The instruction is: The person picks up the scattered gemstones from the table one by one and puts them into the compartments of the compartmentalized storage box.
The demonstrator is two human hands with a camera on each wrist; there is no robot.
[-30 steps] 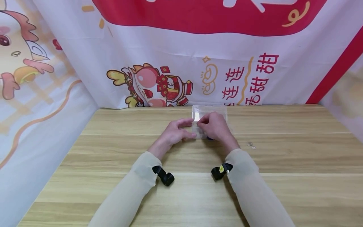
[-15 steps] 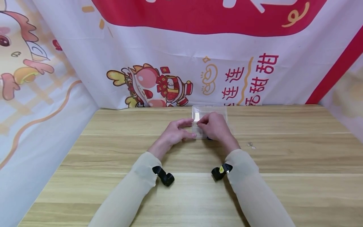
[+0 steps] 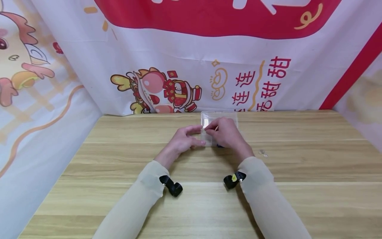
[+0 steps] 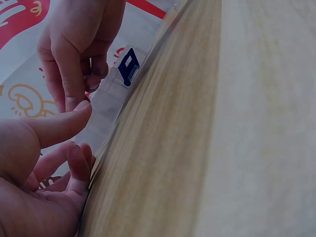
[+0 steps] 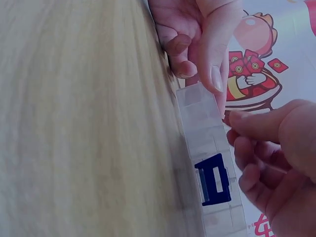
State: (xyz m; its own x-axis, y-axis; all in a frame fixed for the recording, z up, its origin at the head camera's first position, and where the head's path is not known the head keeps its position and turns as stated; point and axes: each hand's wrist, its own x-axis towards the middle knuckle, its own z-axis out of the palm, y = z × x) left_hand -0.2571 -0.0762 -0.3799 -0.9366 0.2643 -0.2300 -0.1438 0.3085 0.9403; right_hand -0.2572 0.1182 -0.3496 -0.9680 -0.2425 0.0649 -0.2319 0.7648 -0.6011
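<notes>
A clear plastic compartment box (image 3: 208, 140) with a blue latch (image 5: 215, 180) lies at the table's back, its clear lid (image 3: 212, 115) raised behind it. My left hand (image 3: 182, 138) holds the box's left end between thumb and index finger; the other fingers curl beside it in the left wrist view. Above the left compartments, my right hand (image 3: 226, 132) brings thumb and index finger together in a pinch. A tiny dark thing (image 4: 87, 100) seems to sit between those fingertips, too small to tell its kind. The right hand hides the box's right part in the head view.
Two small, pale, shiny pieces (image 3: 263, 153) lie on the wooden table (image 3: 298, 166) to the right of the right wrist. A printed cloth (image 3: 167, 43) hangs along the table's back edge, directly behind the box.
The right hand's fingertips shift very slightly over the left compartments. The head view drifts a little. The left hand keeps its place at the box.
</notes>
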